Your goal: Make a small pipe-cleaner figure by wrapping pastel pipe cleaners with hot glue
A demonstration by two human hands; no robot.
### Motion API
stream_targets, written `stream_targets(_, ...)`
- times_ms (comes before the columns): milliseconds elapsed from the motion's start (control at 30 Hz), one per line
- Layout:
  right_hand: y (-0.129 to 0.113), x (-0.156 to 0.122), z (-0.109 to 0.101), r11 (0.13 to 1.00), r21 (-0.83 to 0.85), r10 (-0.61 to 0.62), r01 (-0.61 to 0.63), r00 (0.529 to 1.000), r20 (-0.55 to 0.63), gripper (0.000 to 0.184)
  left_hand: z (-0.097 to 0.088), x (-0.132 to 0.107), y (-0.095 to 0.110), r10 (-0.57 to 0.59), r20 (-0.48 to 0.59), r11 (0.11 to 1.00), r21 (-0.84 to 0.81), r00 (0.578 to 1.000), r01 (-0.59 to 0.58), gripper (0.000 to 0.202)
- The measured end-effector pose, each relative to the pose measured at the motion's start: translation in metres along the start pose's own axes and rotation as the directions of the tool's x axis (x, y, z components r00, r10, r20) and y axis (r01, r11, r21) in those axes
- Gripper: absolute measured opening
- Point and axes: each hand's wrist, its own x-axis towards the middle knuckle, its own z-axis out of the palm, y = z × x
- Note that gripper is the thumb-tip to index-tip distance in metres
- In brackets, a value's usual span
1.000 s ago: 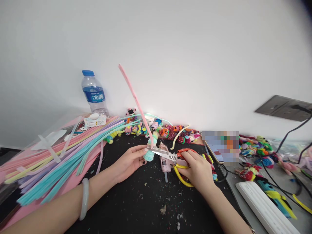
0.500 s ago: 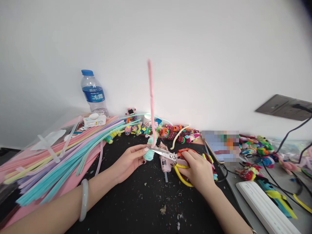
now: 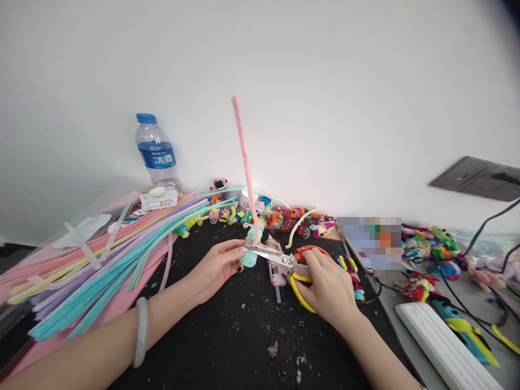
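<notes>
Swinging back from near upright, the pink stem (image 3: 245, 162) now leans its tip toward 11 o'clock. On the head view, the left hand (image 3: 215, 266) has its fingers clamped on the teal coil (image 3: 248, 260) at mid-tabletop (image 3: 227, 336), and the stem rises from that coil. At 3 o'clock of it, the right hand (image 3: 325, 284) grips the scissors (image 3: 276, 254), whose blade tips are at the stem's foot. A glue gun (image 3: 278, 275) lies just beneath. A water bottle (image 3: 156, 154) stands at 10 o'clock.

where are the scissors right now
In the head view the scissors are just right of centre, in the right hand, blades at the base of the upright pink pipe cleaner held by the left hand, above the pink glue gun.
</notes>
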Motion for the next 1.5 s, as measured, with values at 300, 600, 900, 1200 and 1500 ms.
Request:
stream_targets(300,-0.002,-0.001,-0.003,0.999,0.031,0.014,-0.014,1.000,-0.023,0.023,0.000,0.000,-0.001,0.032,0.024,0.998,0.046,0.999,-0.034,0.017)
stream_targets(600,-0.001,-0.001,0.001,0.998,0.062,0.006,-0.001,0.997,-0.075,0.017,0.001,-0.001,-0.001,0.017,0.035,0.999,0.030,0.999,-0.018,0.014)
stream_targets(900,0.000,-0.003,0.001,0.995,0.088,-0.050,0.052,0.998,-0.025,0.013,0.001,-0.002,0.001,-0.030,0.076,1.000,-0.005,0.997,0.030,0.013)
stream_targets(1200,-0.001,-0.003,0.002,0.995,0.091,-0.046,0.046,0.999,-0.002,0.012,0.002,-0.003,0.001,-0.035,0.060,0.999,0.017,0.998,0.034,0.017)
stream_targets(1500,0.026,0.001,0.003,0.957,-0.007,0.282,-0.289,0.941,-0.187,0.019,0.005,-0.004,0.003,-0.034,0.026,0.993,0.114,0.999,0.031,0.030)
